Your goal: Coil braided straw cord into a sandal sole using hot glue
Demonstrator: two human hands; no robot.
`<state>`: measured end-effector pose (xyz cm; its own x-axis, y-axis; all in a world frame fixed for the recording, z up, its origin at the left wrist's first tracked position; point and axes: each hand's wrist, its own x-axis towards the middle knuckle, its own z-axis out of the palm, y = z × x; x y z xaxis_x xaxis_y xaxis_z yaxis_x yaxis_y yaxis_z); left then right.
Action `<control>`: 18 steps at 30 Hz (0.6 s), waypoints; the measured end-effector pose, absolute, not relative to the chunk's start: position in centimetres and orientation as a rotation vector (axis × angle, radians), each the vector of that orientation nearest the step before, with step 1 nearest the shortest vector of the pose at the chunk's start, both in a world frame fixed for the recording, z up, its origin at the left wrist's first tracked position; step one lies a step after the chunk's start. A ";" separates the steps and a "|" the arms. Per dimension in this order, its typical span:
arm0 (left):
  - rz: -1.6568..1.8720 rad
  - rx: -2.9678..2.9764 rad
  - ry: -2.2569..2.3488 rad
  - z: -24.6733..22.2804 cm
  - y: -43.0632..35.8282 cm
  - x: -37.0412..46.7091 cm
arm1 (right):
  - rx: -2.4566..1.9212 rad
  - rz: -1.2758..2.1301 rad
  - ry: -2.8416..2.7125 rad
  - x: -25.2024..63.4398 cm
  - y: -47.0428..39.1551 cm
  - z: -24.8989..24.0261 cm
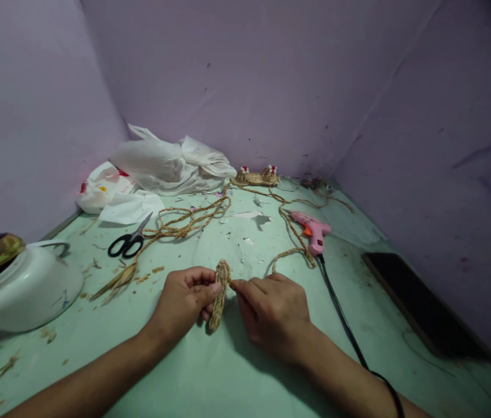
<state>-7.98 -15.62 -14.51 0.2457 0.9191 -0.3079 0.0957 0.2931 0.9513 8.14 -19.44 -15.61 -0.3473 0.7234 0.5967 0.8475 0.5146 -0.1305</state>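
Observation:
My left hand (190, 299) pinches a flat, elongated coil of braided straw cord (218, 302) between thumb and fingers, holding it on edge above the table. At the coil's right side, my right hand (273, 307) has its fingers closed on the cord close to where it meets the coil. A length of the braided cord (289, 253) comes out behind the right hand and runs toward a pink glue gun (312, 232). The right palm and most of its fingertips are hidden from view.
Scissors (129, 241) with black handles lie left, beside looped cord (179, 223). White plastic bags (171, 162) and a finished-looking woven piece (256, 177) sit at the back. A white pot (22, 290) stands left; a dark flat slab (419, 302) lies right. The glue gun's black cable (345, 322) passes by my right forearm.

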 end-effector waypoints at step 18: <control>0.759 1.117 1.206 -14.4 -16.0 -7.6 | -1.384 -0.235 -2.135 7.2 -20.0 -16.1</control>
<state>-7.58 -15.97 -14.45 0.2336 0.9156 -0.3271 0.1010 0.3118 0.9448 7.22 -19.97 -16.15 -0.2955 0.7786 0.5536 0.8802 0.4471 -0.1590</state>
